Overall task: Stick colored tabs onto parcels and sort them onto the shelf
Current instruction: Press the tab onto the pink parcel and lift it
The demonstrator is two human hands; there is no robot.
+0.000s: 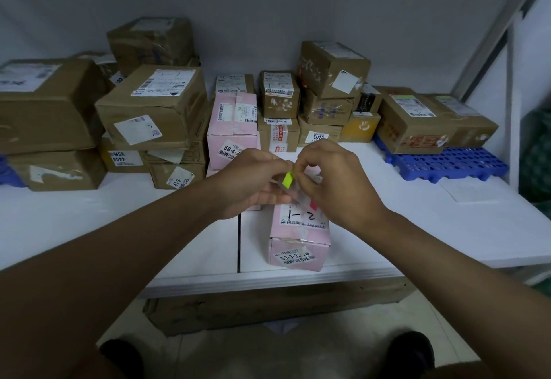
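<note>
1. White table [119, 223] against a pale grey wall carries everything; both hands work just above its front middle, over a join between two panels.
2. Left hand [253, 181] has its fingers curled round a clear plastic strip of sticky tabs [293, 192], steadying it from the left.
3. Right hand [331, 181] pinches at the neon yellow-green tab [288, 178] with thumb and forefinger; whether the tab is already free of the strip cannot be told.
4. To do this well, I would peel slowly from one corner, keeping the adhesive end off the fingertips so it keeps its tack, and hold the strip taut with the left grip.
5. Directly beneath the hands lies the long pink cardboard parcel [299, 238], reaching to the front edge, its white label marked "1-2". A red tab [313, 204] shows near that label; whether it sits on the strip or the parcel is unclear.
6. Best target, in my judgement, is a flat bare patch of the parcel top, clear of barcodes.
7. Along the back edge stand stacked brown cardboard boxes [152, 104] and another pink box [232, 131]; a blue perforated plastic pallet [447, 164] sits toward the back right corner.
</note>
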